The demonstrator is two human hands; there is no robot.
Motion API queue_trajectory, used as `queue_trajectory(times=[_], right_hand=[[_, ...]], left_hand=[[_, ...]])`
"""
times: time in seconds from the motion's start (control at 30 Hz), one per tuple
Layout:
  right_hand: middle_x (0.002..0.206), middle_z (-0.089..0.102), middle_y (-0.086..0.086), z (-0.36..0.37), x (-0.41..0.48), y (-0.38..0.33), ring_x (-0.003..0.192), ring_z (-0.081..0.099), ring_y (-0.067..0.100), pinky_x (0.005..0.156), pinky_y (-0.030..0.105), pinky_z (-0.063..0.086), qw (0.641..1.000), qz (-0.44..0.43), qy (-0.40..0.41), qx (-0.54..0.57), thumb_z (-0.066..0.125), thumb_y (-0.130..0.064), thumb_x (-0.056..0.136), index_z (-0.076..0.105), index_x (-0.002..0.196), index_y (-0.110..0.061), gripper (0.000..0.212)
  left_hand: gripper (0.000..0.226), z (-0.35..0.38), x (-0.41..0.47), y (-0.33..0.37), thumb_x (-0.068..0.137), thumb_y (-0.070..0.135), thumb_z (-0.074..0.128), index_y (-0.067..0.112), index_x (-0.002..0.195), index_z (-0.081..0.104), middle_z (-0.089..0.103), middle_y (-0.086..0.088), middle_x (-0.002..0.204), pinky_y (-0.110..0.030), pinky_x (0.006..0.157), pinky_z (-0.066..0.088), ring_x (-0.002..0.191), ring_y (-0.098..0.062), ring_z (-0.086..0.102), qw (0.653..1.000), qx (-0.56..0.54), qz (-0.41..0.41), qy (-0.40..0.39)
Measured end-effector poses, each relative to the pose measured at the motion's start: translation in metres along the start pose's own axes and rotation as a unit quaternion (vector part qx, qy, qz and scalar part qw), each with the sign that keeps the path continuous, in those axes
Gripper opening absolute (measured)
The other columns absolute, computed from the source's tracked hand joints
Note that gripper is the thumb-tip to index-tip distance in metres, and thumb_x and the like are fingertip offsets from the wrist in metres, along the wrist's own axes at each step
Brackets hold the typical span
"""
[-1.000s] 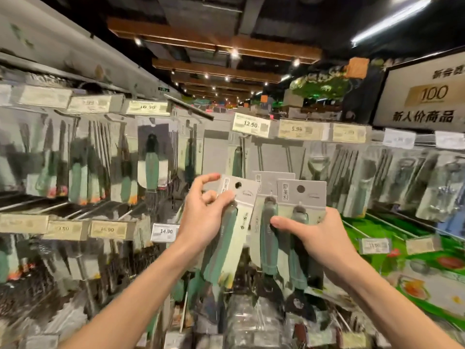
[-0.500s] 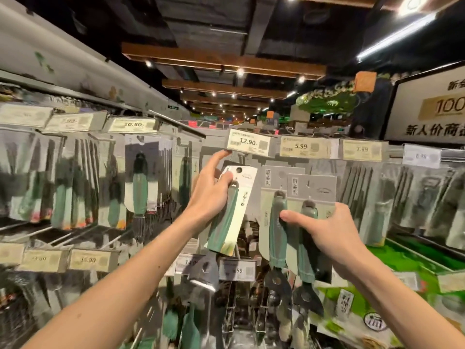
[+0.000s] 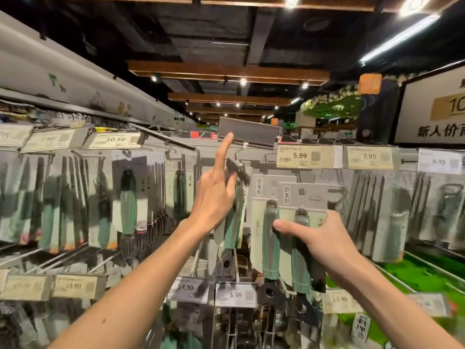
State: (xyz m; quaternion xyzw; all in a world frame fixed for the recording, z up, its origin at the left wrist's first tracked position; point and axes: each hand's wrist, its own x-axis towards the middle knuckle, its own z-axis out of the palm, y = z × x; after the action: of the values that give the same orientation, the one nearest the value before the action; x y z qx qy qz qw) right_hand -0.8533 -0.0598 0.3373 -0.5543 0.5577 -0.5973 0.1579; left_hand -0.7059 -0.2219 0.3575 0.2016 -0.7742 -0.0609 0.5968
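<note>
left grip [image 3: 214,197] raised, right grip [image 3: 324,238] curled

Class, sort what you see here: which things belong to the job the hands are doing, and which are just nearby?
In the job: left hand, green-handled pack, raised tag flap, right hand, two carded tools.
Just nearby: 5.99 label, 7.99 label, 10.50 label, packs hanging left.

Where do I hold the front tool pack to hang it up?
Grip the front tool pack by its green handle from the right, like the right hand does: it's the thick, long part, and that leaves the card's top slot free.
</note>
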Motion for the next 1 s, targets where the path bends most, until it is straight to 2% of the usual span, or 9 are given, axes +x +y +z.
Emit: queue_trajectory(times=[0.07,0.17,0.3,0.5,0.63,0.73,0.9,0.93,1.0], right_hand=[[0.078,0.077,-0.008,0.0,0.004,0.003,0.071,0.072,0.004,0.054,0.009,0.049,1.0,0.003,0.002,0.001,0.081,-0.023,0.075,0.073,0.089,-0.018,0.017],[0.081,0.077,-0.008,0.001,0.01,0.007,0.075,0.073,0.007,0.057,0.011,0.052,1.0,0.005,-0.004,-0.006,0.081,-0.025,0.073,0.073,0.09,-0.018,0.019],[0.081,0.077,0.0,0.001,0.017,0.01,0.073,0.073,0.011,0.054,0.012,0.052,1.0,0.014,0.002,-0.008,0.083,-0.027,0.071,0.074,0.09,-0.013,0.025],[0.085,0.077,-0.012,0.003,0.019,0.015,0.079,0.072,0.004,0.061,0.009,0.051,0.999,-0.001,-0.028,-0.018,0.082,-0.022,0.075,0.073,0.096,-0.021,0.023],[0.088,0.077,-0.009,0.009,0.023,0.011,0.083,0.073,0.007,0.074,0.022,0.055,0.999,-0.005,-0.031,-0.01,0.083,-0.023,0.074,0.074,0.098,-0.019,0.027],[0.085,0.077,-0.009,0.014,0.028,0.004,0.081,0.073,0.006,0.072,0.02,0.055,0.999,-0.017,-0.033,-0.014,0.083,-0.026,0.073,0.075,0.094,-0.018,0.024],[0.085,0.077,-0.011,0.02,0.029,-0.004,0.079,0.073,0.004,0.068,0.014,0.052,0.999,-0.025,-0.041,0.005,0.083,-0.024,0.074,0.075,0.098,-0.019,0.026],[0.086,0.077,-0.011,0.022,0.027,-0.004,0.079,0.073,0.004,0.068,0.015,0.052,0.999,-0.021,-0.047,0.013,0.083,-0.023,0.074,0.075,0.098,-0.02,0.025],[0.09,0.078,-0.008,0.024,0.025,-0.004,0.085,0.073,0.007,0.077,0.023,0.055,0.997,-0.017,-0.065,0.027,0.081,-0.019,0.076,0.075,0.1,-0.019,0.024]], left_hand=[[0.099,0.006,0.002,-0.006,0.092,-0.003,0.059,0.044,0.152,-0.004,0.044,0.014,0.063,-0.018,0.05,0.04,0.048,-0.004,0.046,0.999,0.031,0.006,-0.001],[0.118,0.014,0.003,-0.017,0.089,-0.003,0.065,0.053,0.146,-0.022,0.052,0.003,0.067,-0.036,0.056,0.054,0.054,-0.011,0.052,0.998,0.065,0.01,0.0],[0.125,0.012,0.004,-0.021,0.088,0.002,0.07,0.059,0.139,-0.029,0.052,0.0,0.07,-0.032,0.06,0.053,0.057,-0.012,0.053,0.997,0.081,0.019,-0.008],[0.1,-0.009,0.001,-0.01,0.091,0.01,0.065,0.047,0.151,-0.005,0.054,-0.004,0.088,-0.027,0.07,0.048,0.071,-0.017,0.056,0.994,0.104,0.019,0.005],[0.072,-0.025,0.003,0.006,0.098,0.016,0.054,0.04,0.155,0.016,0.061,-0.006,0.072,-0.03,0.068,0.051,0.062,-0.022,0.059,0.999,0.03,0.009,-0.035],[0.062,-0.036,0.002,0.021,0.1,0.022,0.051,0.041,0.153,0.024,0.065,-0.009,0.072,-0.04,0.071,0.051,0.066,-0.028,0.063,0.997,-0.025,-0.03,-0.066],[0.074,-0.046,0.002,0.028,0.091,0.032,0.066,0.05,0.149,0.024,0.068,0.005,0.085,-0.048,0.086,0.058,0.075,-0.006,0.065,0.981,-0.117,-0.086,-0.126],[0.08,-0.047,0.001,0.029,0.088,0.032,0.071,0.049,0.149,0.022,0.067,0.008,0.1,-0.047,0.087,0.058,0.081,-0.007,0.065,0.979,-0.126,-0.087,-0.137],[0.089,-0.05,0.0,0.03,0.085,0.027,0.077,0.048,0.15,0.02,0.046,0.028,0.126,-0.043,0.091,0.057,0.1,-0.012,0.063,0.974,-0.136,-0.087,-0.158]])
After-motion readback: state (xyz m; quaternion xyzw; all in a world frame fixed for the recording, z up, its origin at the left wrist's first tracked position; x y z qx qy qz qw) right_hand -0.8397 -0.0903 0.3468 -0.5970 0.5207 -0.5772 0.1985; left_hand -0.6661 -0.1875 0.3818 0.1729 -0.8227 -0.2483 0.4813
